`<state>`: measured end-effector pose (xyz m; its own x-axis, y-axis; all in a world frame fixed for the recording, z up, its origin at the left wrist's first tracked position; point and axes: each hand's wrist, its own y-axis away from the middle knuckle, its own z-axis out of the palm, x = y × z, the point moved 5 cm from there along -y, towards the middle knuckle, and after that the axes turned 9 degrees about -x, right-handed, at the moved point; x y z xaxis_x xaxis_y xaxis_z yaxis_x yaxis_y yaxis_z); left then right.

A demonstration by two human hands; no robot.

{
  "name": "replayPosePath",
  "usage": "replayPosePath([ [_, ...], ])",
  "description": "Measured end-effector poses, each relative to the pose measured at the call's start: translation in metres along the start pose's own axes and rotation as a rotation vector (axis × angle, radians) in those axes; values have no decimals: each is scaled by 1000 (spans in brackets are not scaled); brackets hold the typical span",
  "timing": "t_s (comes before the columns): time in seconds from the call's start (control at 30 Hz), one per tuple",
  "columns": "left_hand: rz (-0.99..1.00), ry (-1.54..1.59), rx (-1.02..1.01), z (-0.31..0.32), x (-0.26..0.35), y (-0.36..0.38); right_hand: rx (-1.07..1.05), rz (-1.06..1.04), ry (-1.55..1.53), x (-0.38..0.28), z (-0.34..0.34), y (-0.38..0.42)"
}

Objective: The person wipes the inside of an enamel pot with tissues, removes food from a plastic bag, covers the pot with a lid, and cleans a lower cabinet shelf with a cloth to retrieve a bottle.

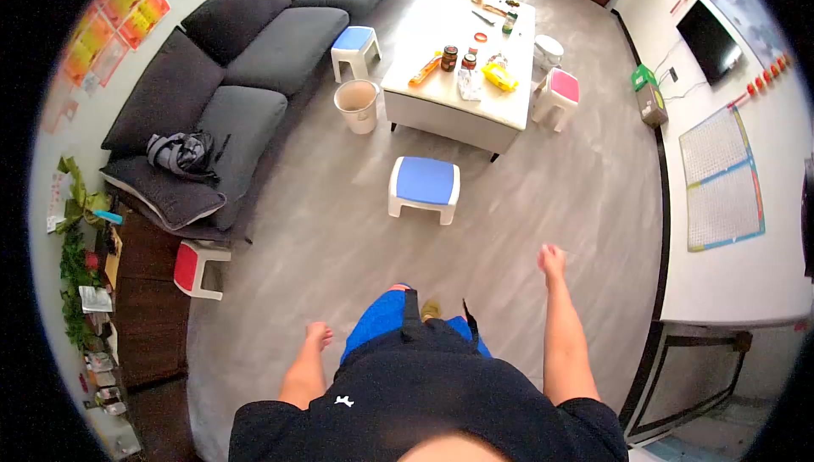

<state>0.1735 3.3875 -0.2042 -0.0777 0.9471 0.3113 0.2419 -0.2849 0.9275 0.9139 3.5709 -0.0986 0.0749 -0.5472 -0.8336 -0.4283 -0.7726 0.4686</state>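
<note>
Holds both hands low and apart over a smooth, streaked grey floor [305, 208] — right hand [551, 260] curled into a loose fist, left hand [319, 335] with fingers bent, too small to tell if fully closed. Faces a blue-topped stool [425, 184], ahead of both hands and just short of the table [445, 21]: rounded corners, white legs. Beyond it to the left, a round, tapered, pale bin [356, 106], contents hard to make out. On the glossy white tabletop, a dark jar [449, 58], a smaller jar [469, 62] beside it and a red lid [481, 37] nearby; also a yellow packet [500, 78], a crumpled white bag [470, 85] and a long orange packet [426, 69] — cannot tell their contents. Farther left, a soft, dark-grey sofa [246, 114].
</note>
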Motion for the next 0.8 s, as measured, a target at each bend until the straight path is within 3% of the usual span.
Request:
replayPosePath([
  [0.07,-23,136,28,8,20,11,-69,-342,140,-69,41,-85],
  [0.13,-89,174,51,12,39,1,-54,-462,267,-146,89,-114],
  [0.23,-204,169,143,51,91,-16,-50,-448,587,-180,150,-165],
  [0.37,18,-31,-105,137,270,-54,5,-370,816,-213,198,-213],
  [0.4,211,-35,-132,161,332,-52,1,-382,867,-228,201,-236],
  [0.5,538,115,-243,228,496,15,-30,-398,982,-282,217,-304],
  [0.6,710,185,-290,264,573,54,-65,-449,1098,-327,243,-393],
  [0.7,629,236,-112,284,564,62,-133,-525,1147,-346,284,-495],
  [0.73,584,231,-50,287,538,53,-144,-570,1199,-357,297,-514],
  [0.8,391,344,151,292,433,29,-208,-455,1220,-342,326,-578],
])
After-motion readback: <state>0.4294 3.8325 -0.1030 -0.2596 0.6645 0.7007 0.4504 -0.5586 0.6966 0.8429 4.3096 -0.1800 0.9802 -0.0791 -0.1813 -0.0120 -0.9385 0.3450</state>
